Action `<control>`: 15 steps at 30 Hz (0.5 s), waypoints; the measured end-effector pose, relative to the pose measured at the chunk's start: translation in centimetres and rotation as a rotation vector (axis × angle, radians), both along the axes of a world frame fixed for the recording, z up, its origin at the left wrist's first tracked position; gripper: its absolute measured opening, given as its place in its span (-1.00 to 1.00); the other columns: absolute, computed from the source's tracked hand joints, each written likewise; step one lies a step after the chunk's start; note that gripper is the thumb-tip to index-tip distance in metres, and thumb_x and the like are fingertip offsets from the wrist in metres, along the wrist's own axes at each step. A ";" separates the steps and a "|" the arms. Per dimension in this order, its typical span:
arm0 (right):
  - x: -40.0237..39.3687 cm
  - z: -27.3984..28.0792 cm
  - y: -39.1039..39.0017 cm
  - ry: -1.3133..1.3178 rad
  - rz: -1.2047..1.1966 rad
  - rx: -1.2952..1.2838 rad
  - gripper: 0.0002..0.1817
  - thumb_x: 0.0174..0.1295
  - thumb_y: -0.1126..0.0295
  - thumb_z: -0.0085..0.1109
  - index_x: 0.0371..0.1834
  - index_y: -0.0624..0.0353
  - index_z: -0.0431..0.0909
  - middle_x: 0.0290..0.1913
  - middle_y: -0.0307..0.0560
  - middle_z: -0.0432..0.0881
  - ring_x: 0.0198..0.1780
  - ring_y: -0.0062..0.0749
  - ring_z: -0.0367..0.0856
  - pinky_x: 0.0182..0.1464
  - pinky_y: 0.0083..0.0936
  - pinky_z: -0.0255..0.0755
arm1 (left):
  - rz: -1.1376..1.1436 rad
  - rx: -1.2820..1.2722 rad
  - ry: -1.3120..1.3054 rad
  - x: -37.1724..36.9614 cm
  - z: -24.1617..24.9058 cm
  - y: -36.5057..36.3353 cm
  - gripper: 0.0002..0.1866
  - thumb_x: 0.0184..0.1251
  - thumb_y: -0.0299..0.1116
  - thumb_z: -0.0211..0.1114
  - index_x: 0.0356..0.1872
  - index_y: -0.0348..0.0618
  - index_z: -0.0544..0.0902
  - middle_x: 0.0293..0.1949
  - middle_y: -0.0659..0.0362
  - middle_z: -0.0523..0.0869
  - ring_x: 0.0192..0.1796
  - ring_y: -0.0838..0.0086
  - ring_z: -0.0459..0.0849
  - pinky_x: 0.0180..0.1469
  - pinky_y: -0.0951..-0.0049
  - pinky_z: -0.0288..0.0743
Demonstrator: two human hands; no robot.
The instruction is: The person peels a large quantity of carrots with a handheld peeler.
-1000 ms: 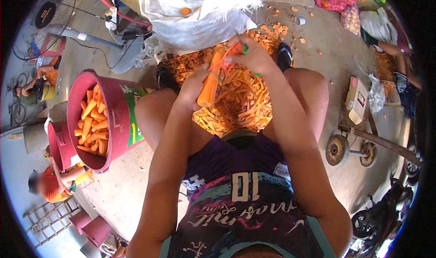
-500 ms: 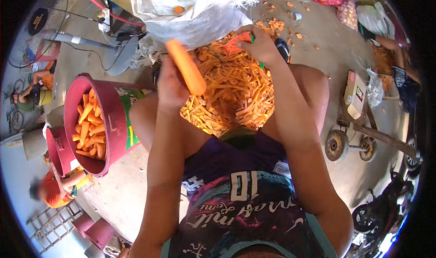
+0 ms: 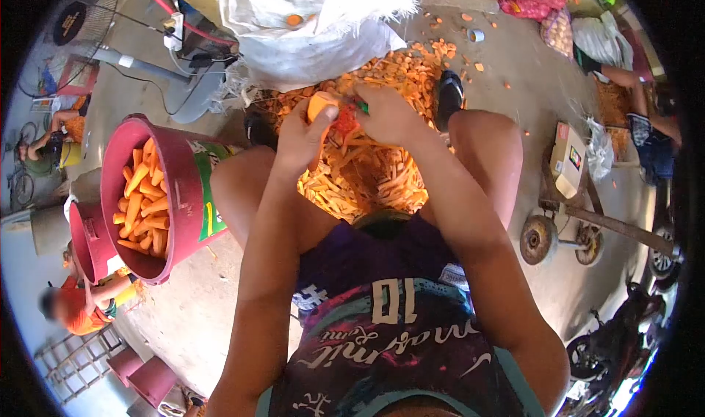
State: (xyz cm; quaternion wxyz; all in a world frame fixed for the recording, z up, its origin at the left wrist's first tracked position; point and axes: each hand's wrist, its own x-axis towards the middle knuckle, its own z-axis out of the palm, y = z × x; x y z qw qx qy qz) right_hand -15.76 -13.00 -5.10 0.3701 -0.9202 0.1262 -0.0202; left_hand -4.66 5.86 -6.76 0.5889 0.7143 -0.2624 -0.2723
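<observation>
Fingers wrapped, my left hand (image 3: 299,134) holds a carrot (image 3: 321,109) over a heap of orange peelings (image 3: 367,169) between my knees. Close on its right, my right hand (image 3: 385,112) grips a red and green peeler (image 3: 345,122), which is at the carrot's side. The peeler's blade is blurred and cannot be made out. My right fingers are partly hidden behind the hand. Carrot slices and scraps (image 3: 411,68) lie on the floor beyond both hands.
At the left stands a red tub (image 3: 187,197) of peeled carrots. A white sack (image 3: 294,53) is ahead. A handcart (image 3: 595,219) is at the right. People sit working at the far left and far right.
The carrot and my left hand have turned and moved right. My right hand has brought the peeler back from the far side to the carrot. My knees have shifted slightly.
</observation>
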 end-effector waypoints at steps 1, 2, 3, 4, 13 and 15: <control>0.0 0.8 0.7 -0.022 0.006 -0.023 -0.63 0.31 0.35 0.26 0.12 0.30 0.55 -0.06 0.37 0.72 0.05 0.33 0.69 0.11 0.06 0.55 | 0.010 0.073 -0.085 0.0 0.9 0.0 -0.48 0.45 -0.07 0.50 0.13 -0.36 0.68 -0.14 0.12 0.79 -0.15 0.57 0.69 -0.10 0.46 0.60; 0.2 1.0 1.2 -0.030 0.011 -0.025 -0.63 0.31 0.35 0.26 0.12 0.30 0.55 -0.06 0.37 0.72 0.05 0.33 0.69 0.11 0.06 0.55 | 0.016 0.070 -0.093 -0.1 1.7 0.0 -0.48 0.45 -0.07 0.50 0.13 -0.36 0.68 -0.14 0.12 0.79 -0.15 0.57 0.69 -0.10 0.46 0.60; 0.3 1.1 1.6 -0.046 0.009 -0.021 -0.64 0.30 0.36 0.26 0.10 0.30 0.55 -0.07 0.38 0.72 0.04 0.34 0.69 0.11 0.08 0.55 | 0.012 0.112 -0.127 -0.4 2.5 0.0 -0.47 0.42 -0.07 0.52 0.11 -0.36 0.69 -0.19 0.13 0.79 -0.19 0.54 0.70 -0.11 0.44 0.61; 0.3 1.3 2.0 -0.059 0.005 -0.015 -0.65 0.30 0.36 0.26 0.08 0.30 0.54 -0.09 0.38 0.72 0.04 0.35 0.69 0.10 0.10 0.55 | 0.007 0.155 -0.158 -0.6 2.9 0.0 -0.47 0.39 -0.07 0.55 0.09 -0.37 0.69 -0.23 0.14 0.79 -0.22 0.52 0.71 -0.11 0.41 0.62; 1.3 2.9 4.2 0.024 -0.026 0.010 -0.66 0.25 0.42 0.21 0.06 0.34 0.53 -0.08 0.40 0.71 0.06 0.39 0.68 0.11 0.17 0.52 | 0.077 0.189 -0.302 0.2 3.4 1.6 -0.42 0.26 -0.05 0.64 0.02 -0.39 0.71 -0.29 0.01 0.83 -0.29 0.43 0.77 -0.17 0.37 0.65; 1.6 2.7 4.4 0.013 -0.019 0.010 -0.65 0.24 0.44 0.22 0.07 0.34 0.53 -0.07 0.40 0.71 0.06 0.39 0.68 0.12 0.16 0.52 | 0.068 0.203 -0.284 0.4 4.3 1.8 -0.41 0.25 -0.03 0.65 0.01 -0.38 0.71 -0.29 0.00 0.83 -0.30 0.42 0.78 -0.17 0.36 0.65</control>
